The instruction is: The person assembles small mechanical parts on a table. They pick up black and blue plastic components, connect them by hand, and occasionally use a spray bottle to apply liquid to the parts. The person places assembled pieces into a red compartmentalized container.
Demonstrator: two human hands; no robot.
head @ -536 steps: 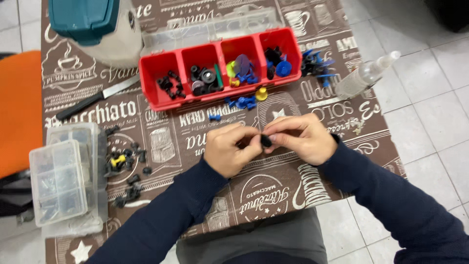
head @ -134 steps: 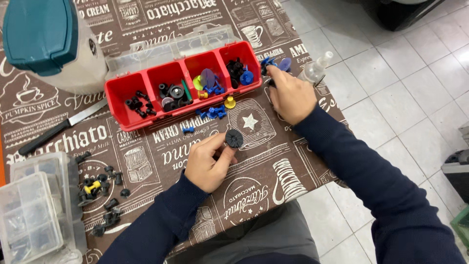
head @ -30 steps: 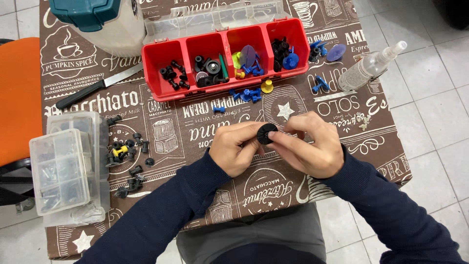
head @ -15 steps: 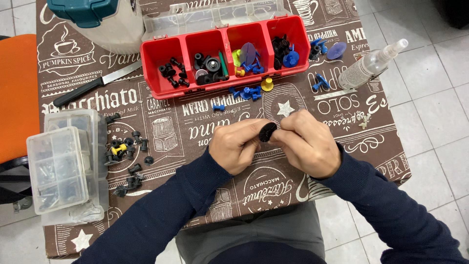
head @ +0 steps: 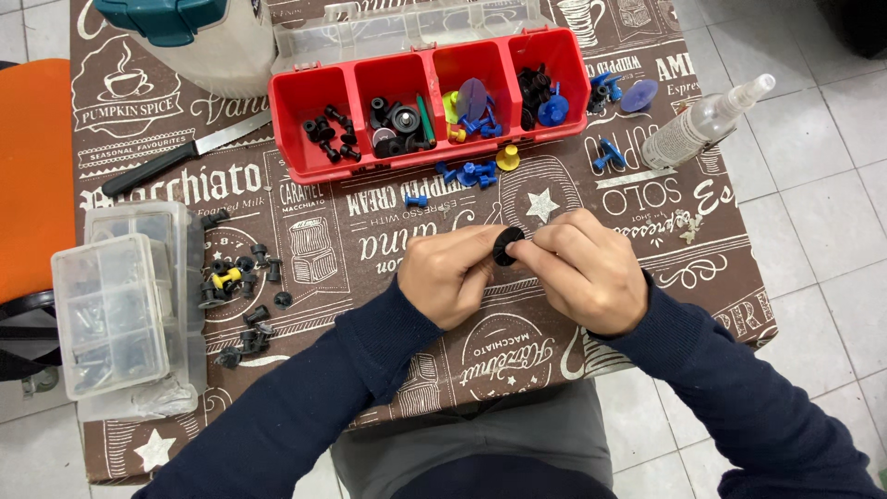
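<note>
Both of my hands meet over the middle of the brown printed tablecloth (head: 333,231). My left hand (head: 450,273) and my right hand (head: 588,271) pinch the same small round black plastic part (head: 507,246) between their fingertips. A red compartment tray (head: 296,111) lies beyond them, holding black, blue, yellow and green small parts. Several loose blue parts (head: 469,173) and a yellow one (head: 507,158) lie on the cloth just in front of the tray.
A clear plastic organiser box (head: 111,314) sits at the left edge, with black parts and a yellow one (head: 226,274) scattered beside it. A black-handled knife (head: 157,166), a spray bottle (head: 702,125) and a teal-lidded white container (head: 212,37) stand around. An orange seat (head: 32,176) is at the far left.
My hands have stayed together on the black part, turning it slightly between the fingertips. The view has shifted a little; nothing else on the table moved.
</note>
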